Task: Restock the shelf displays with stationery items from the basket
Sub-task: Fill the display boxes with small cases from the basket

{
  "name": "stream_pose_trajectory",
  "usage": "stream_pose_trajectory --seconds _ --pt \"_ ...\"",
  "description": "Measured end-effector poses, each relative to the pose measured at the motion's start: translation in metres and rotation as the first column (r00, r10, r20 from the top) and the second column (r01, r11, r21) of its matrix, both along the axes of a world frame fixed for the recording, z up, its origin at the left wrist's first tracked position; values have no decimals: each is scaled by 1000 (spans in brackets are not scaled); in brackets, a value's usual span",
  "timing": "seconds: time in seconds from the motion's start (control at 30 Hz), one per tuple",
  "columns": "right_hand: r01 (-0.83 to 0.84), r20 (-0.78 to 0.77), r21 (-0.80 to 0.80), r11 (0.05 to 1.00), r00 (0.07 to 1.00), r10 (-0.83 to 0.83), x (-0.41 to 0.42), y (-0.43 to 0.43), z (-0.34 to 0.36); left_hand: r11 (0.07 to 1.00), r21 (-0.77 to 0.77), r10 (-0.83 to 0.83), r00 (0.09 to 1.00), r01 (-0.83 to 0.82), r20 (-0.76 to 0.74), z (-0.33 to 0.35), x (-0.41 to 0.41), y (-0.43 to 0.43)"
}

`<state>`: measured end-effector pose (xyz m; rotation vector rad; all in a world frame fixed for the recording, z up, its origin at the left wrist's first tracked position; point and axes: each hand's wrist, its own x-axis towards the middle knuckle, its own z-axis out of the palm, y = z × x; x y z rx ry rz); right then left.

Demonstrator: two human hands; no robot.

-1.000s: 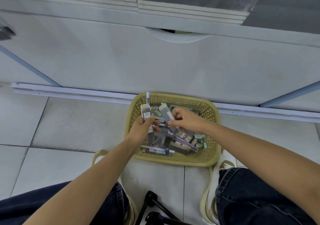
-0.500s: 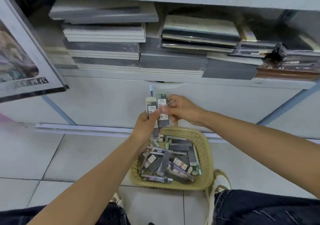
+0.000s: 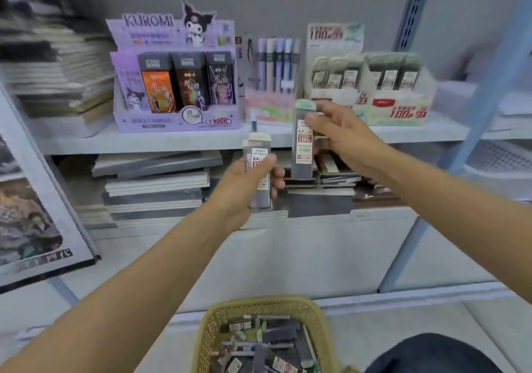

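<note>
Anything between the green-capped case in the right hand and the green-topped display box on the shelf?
Nothing visible stands in the way. The right hand holds the green-capped case upright in open air before the shelf; the green-topped display box sits up and to its right. Its slots already hold cases.

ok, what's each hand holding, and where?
Left hand grips a cream-capped 0.5 lead case around its lower body; right hand pinches a green-capped 0.7 lead case near the top.

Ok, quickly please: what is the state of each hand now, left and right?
Left hand: grips cream-capped lead refill cases.
Right hand: pinches one green-capped lead refill case, held upright.
</note>
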<state>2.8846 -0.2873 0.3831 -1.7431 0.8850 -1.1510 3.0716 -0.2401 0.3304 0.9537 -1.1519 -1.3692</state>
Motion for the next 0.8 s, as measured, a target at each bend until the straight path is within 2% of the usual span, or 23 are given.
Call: stream_pose_trajectory --seconds 0.13,0.33,0.4,0.7,0.8 --pt "209 54 -157 965 978 -203 -58 -18 46 996 -73 -58 998 57 -17 42 -28 -19" --pt "473 152 -300 828 881 -448 -136 -51 99 977 -175 -131 991 126 -19 81 -64 -51" --pt "529 120 -328 783 845 -520 -156 -62 108 971 -194 -142 990 138 -5 88 -73 -63" --pt "481 -180 -380 790 799 -573 -180 -97 99 962 -216 -171 985 166 -1 102 -99 -100" --pt "449 -220 -393 802 801 -556 -181 -102 98 960 -219 -175 985 171 5 102 -102 -108"
